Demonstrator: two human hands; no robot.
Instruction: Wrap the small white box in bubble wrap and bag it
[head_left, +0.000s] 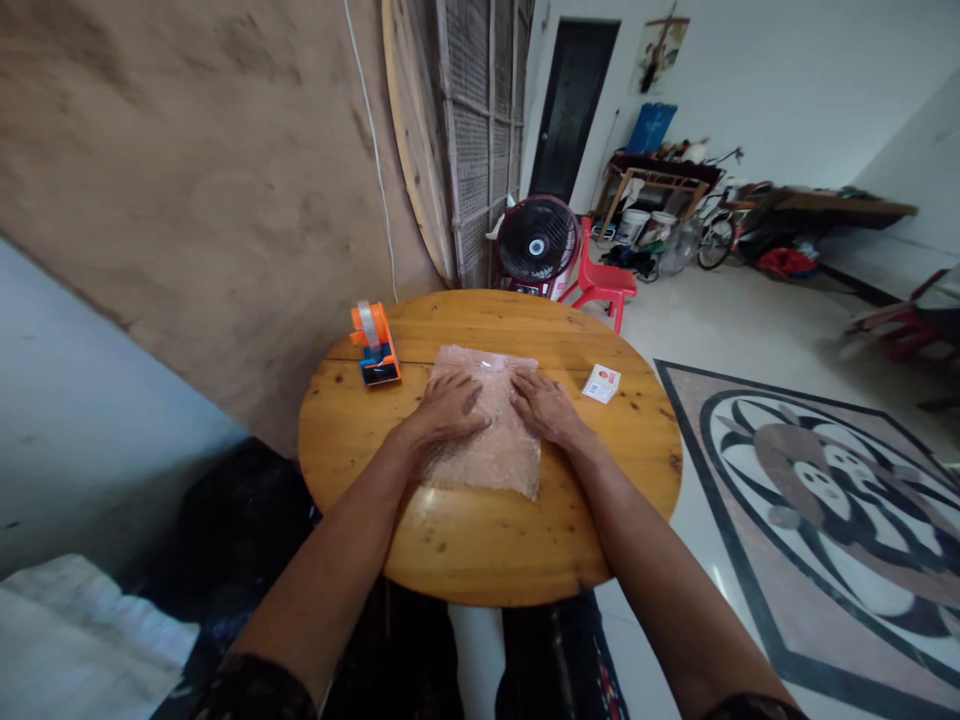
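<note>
A sheet of pinkish, see-through bubble wrap (495, 450) lies flat on the round wooden table (450, 540). My left hand (451, 407) rests on its left part, fingers spread and palm down. On the upper right part of the sheet lies my right hand (544, 402), also palm down with its fingers apart. Neither hand grips anything. An orange and blue tape dispenser (376, 345) stands at the table's back left. A small white box (601, 383) with red print sits to the right of my right hand.
Behind the table stand a dark red fan (538, 240) and a red plastic chair (606, 280). A brown wall (225, 180) rises close at the left. Farther back are a cluttered side table (660, 175) and a bicycle (718, 235).
</note>
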